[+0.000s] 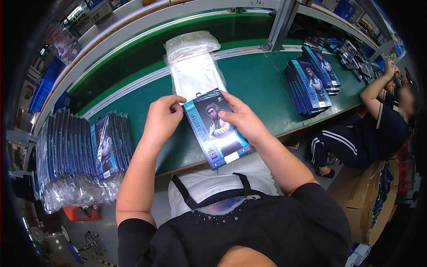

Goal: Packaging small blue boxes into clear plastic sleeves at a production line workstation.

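A flat blue and black box (216, 127) with a person's picture on its front is tilted in front of me, over the near edge of the green bench. My right hand (240, 116) grips its upper right side, thumb on the front and fingers behind. At the box's upper left corner is my left hand (165, 116), its fingers curled into a pinch. The fingertips meet that corner, and whatever lies between them is too small to make out. Just beyond the box lies a pile of clear plastic bags (195, 73), its far end bunched up.
Bagged boxes (71, 142) stand in a tight row at the left. Unbagged boxes (309, 84) are stacked on the green bench (262, 75) at the right. A co-worker (378, 115) sits beyond them, near an open cardboard carton (358, 196). A metal post (284, 24) rises behind the bench.
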A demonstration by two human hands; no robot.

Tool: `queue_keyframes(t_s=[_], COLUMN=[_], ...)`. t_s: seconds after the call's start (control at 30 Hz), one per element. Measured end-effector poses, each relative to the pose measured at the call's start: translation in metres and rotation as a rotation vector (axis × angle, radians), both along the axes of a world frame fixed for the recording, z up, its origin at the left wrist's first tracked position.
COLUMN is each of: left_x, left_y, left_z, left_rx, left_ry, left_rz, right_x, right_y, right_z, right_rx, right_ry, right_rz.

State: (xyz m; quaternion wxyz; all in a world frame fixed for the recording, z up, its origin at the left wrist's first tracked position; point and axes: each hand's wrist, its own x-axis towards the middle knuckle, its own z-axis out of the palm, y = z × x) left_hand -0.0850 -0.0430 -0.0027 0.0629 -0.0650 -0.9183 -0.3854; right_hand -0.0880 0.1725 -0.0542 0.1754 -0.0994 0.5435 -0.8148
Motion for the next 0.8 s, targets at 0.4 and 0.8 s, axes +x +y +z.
queue_keyframes(t_s=[0.4,0.8], left_x=[0.03,0.034], left_y=[0.014,0.033], left_z=[-0.023,0.003], left_rx=[0.77,1.475], left_ry=[-0.009,-0.316], left_rz=[0.176,0.101], right_x=[0.024,0.032], right_y=[-0.004,0.012], right_z=[0.015,0.062], right_rx=[-0.117,0.621], right_ry=[-0.118,0.415], right_rz=[-0.173,0.194])
